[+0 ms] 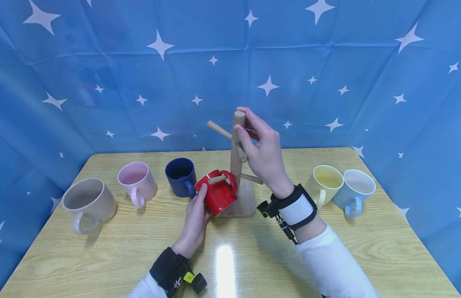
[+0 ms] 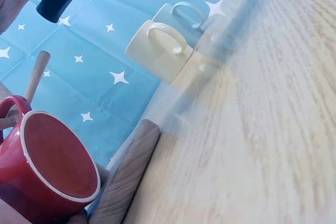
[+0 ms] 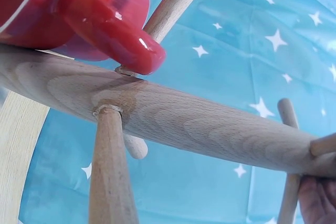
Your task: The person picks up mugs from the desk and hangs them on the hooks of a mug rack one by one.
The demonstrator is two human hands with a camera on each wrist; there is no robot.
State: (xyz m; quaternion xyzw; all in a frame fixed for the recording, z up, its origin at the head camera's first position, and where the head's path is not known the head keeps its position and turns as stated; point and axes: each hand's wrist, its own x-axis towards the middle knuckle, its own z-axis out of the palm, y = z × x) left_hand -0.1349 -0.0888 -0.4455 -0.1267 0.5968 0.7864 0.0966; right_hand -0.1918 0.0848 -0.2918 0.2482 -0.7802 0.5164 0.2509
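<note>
A wooden mug tree (image 1: 235, 163) with several pegs stands near the back middle of the table. My right hand (image 1: 265, 153) grips the top of its post, thumb on the near side. In my left hand (image 1: 194, 219) is a red mug (image 1: 220, 199), held tilted by its body beside the post. The mug's handle loops around a lower peg (image 1: 217, 179), whose tip sticks out past it. From the right wrist, the red handle (image 3: 113, 30) appears close against the post (image 3: 184, 116). The left wrist view faces the mug's underside (image 2: 60, 156); most left fingers are hidden.
Left of the stand are a navy mug (image 1: 180, 178), close to the red one, a pink mug (image 1: 137, 182) and a large grey-beige mug (image 1: 89, 203). A yellow mug (image 1: 324, 184) and a light blue mug (image 1: 354, 190) stand together at right. A starry blue curtain (image 1: 200, 74) hangs behind.
</note>
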